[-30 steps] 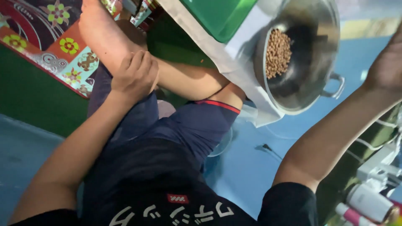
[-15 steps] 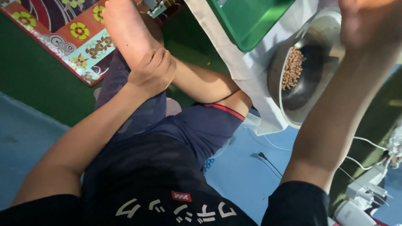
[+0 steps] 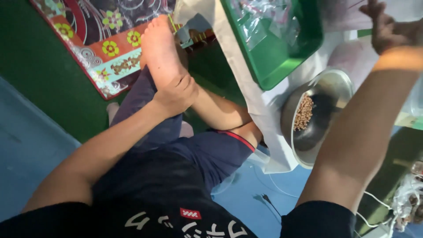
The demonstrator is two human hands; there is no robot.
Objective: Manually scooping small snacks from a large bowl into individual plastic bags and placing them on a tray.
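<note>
Two hands apart: left hand [image 3: 176,90] lies flat on the ankle [image 3: 165,66], fingers loosely curled, gripping nothing. Right hand [image 3: 387,28] is up by the clear bag [image 3: 352,13]; its grip I can't make out. Pan [image 3: 317,117] holds few beans [image 3: 304,112], beside the green tray [image 3: 277,57].

Right hand [image 3: 390,26]: partly cut off by the top and right edges; fingertips blurred, what they touch cannot be told.
Left hand [image 3: 176,90]: palm pressed on the ankle, so the underside is hidden.
Metal pan [image 3: 328,83]: lower right rim hidden behind the right forearm.
Brown grains [image 3: 304,112]: too small to tell their kind.
Green tray [image 3: 282,48]: top cut off by the frame; clear plastic contents indistinct.
Patterned mat [image 3: 101,48]: cropped at the top edge.
Cluttered items [image 3: 407,200]: blurred at the right edge, not identifiable.
</note>
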